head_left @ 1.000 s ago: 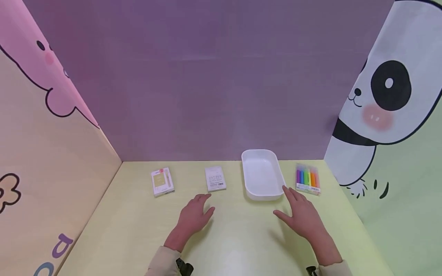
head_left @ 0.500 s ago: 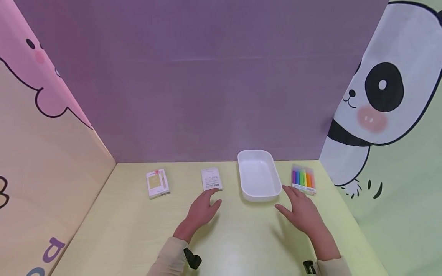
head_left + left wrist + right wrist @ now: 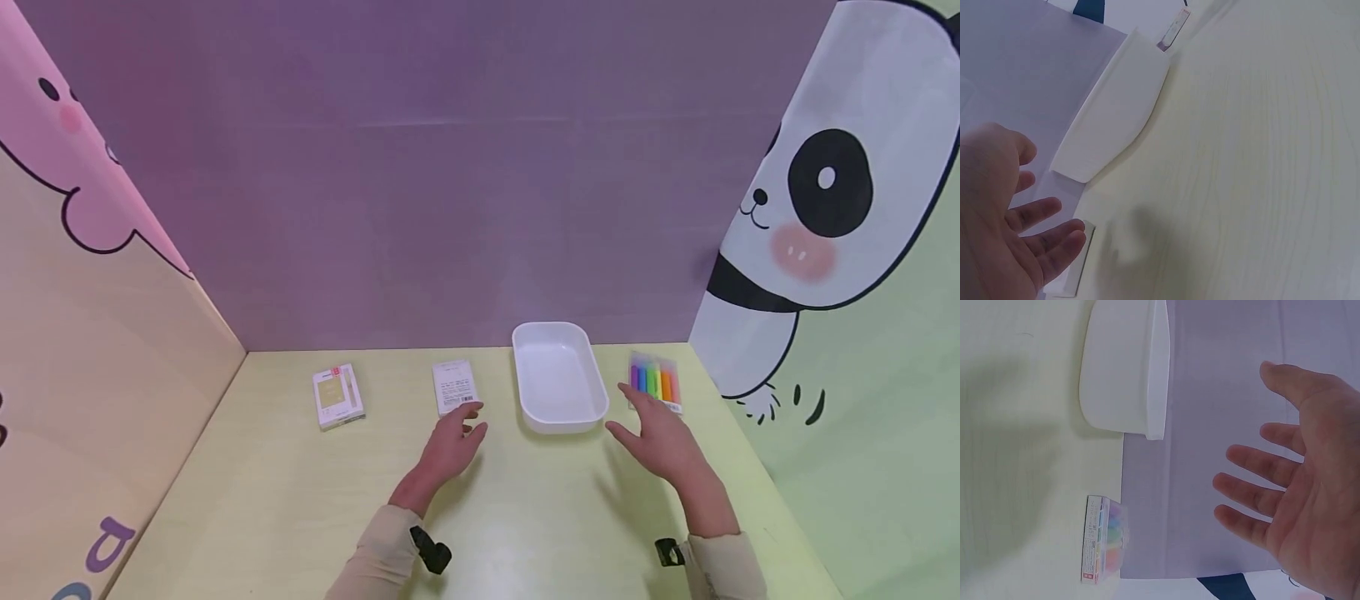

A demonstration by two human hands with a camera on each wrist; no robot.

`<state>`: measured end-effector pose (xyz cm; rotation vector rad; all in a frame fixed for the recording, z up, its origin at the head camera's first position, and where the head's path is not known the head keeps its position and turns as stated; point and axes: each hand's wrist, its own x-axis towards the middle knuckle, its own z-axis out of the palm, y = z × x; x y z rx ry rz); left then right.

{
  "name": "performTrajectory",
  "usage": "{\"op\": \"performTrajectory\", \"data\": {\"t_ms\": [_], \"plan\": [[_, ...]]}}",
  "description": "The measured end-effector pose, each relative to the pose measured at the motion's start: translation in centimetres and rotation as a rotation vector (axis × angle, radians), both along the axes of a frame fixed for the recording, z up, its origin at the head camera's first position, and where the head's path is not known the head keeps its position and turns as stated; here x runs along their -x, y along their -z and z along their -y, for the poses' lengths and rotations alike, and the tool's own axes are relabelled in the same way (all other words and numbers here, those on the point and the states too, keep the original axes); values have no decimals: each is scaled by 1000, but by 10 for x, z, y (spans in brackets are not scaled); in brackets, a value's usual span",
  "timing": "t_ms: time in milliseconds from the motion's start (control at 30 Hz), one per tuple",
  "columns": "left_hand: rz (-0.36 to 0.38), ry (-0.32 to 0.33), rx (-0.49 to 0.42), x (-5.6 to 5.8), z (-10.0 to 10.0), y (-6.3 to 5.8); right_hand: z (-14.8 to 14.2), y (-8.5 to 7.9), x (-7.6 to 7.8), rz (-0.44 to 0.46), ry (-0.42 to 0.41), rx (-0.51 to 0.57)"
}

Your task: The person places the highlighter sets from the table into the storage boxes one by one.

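Observation:
My left hand (image 3: 448, 446) hovers over the table in front of a small white box with printed text (image 3: 453, 383), its fingers loosely bent and holding nothing. My right hand (image 3: 663, 442) is in the air in front of a clear case of coloured markers (image 3: 656, 382), fingers spread and holding nothing. Between the two stands a white plastic tray (image 3: 562, 423), with nothing inside it. In the left wrist view the hand (image 3: 1016, 231) covers part of the white box (image 3: 1075, 275). The right wrist view shows the hand (image 3: 1310, 487) apart from the marker case (image 3: 1102, 540).
A white box with a gold panel (image 3: 339, 397) lies at the left of the pale wooden table (image 3: 255, 492). A purple panel (image 3: 450, 208) closes off the back. Side panels with cartoon animals, one a panda (image 3: 817, 250), stand left and right.
My left hand has moved forward and right, towards the printed white box. The right hand has shifted slightly forward, towards the marker case. The head view has turned a little right.

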<state>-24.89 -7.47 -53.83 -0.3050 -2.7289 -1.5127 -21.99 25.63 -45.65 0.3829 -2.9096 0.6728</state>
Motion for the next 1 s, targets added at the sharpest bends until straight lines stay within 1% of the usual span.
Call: {"op": "performTrajectory", "data": {"t_ms": [167, 300, 433, 567, 667, 800, 900, 1000], "plan": [[4, 2, -91, 5, -6, 4, -6, -3, 5, 38, 17, 10], [24, -11, -126, 11, -11, 6, -8, -8, 6, 58, 13, 56], [42, -30, -158, 17, -16, 6, -10, -8, 8, 60, 17, 101], [45, -29, -178, 23, -22, 3, -11, -6, 12, 43, 27, 92], [51, -29, -174, 29, -27, 3, -12, -7, 14, 45, 25, 86], [78, -45, -172, 37, -33, 5, -13, -6, 17, 56, 20, 86], [100, -45, -207, 42, -37, 4, -15, -4, 19, 56, 21, 84], [134, -39, -279, 45, -40, 3, -15, -3, 20, 67, 28, 93]]}}
